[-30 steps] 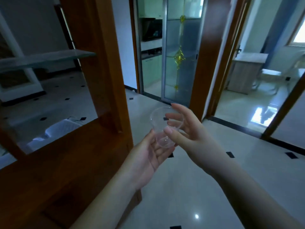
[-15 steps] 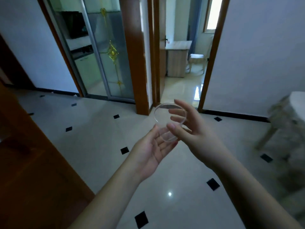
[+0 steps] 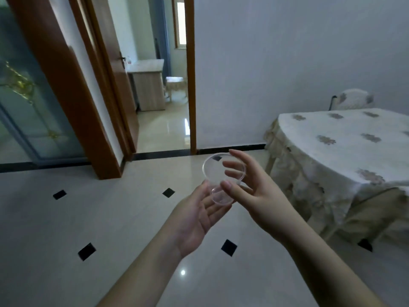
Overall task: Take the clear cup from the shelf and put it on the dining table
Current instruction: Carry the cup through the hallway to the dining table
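Note:
A clear plastic cup (image 3: 213, 171) is held in mid-air at the centre of the head view, tilted with its rim facing me. My right hand (image 3: 252, 191) grips its side with thumb and fingers. My left hand (image 3: 199, 216) lies palm up under the cup's base, fingertips touching it. The dining table (image 3: 345, 138), covered by a white flowered cloth, stands at the right, beyond and to the right of my hands. The shelf is out of view.
Glossy tiled floor (image 3: 88, 218) with black diamond insets stretches below. An open doorway (image 3: 163, 85) with a wooden frame lies ahead, a glass sliding door (image 3: 26, 103) at the left. A covered chair (image 3: 354, 99) stands behind the table against the wall.
My view has swung right: the wooden shelf unit left the frame and the dining table came into view. Both hands keep the same hold on the cup.

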Action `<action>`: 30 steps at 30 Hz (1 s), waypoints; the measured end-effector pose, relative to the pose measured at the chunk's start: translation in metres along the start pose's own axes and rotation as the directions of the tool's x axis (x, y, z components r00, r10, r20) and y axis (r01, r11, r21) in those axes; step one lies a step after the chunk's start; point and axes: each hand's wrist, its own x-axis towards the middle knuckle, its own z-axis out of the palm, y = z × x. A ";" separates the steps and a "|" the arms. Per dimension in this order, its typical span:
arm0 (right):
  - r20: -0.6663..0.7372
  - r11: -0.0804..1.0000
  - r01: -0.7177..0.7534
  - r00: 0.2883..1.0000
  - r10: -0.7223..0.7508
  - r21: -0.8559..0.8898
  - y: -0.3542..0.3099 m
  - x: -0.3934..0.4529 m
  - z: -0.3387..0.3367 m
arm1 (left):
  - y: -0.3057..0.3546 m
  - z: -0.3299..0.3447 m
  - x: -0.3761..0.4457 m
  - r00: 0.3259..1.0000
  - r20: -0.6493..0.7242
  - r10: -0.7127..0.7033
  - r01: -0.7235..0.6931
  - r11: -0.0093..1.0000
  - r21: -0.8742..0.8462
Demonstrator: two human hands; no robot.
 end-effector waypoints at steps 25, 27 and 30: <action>-0.386 0.987 -0.160 0.912 0.136 -0.032 0.150 0.180 -0.189 | -0.014 0.096 0.348 0.953 0.068 -0.294 0.291 0.955 0.047; -0.364 0.983 -0.178 0.919 0.150 -0.043 0.163 0.196 -0.213 | -0.017 0.110 0.376 0.950 0.067 -0.305 0.299 0.951 0.080; -0.352 0.981 -0.183 0.924 0.147 -0.071 0.185 0.220 -0.246 | -0.022 0.127 0.417 0.951 0.052 -0.305 0.298 0.948 0.111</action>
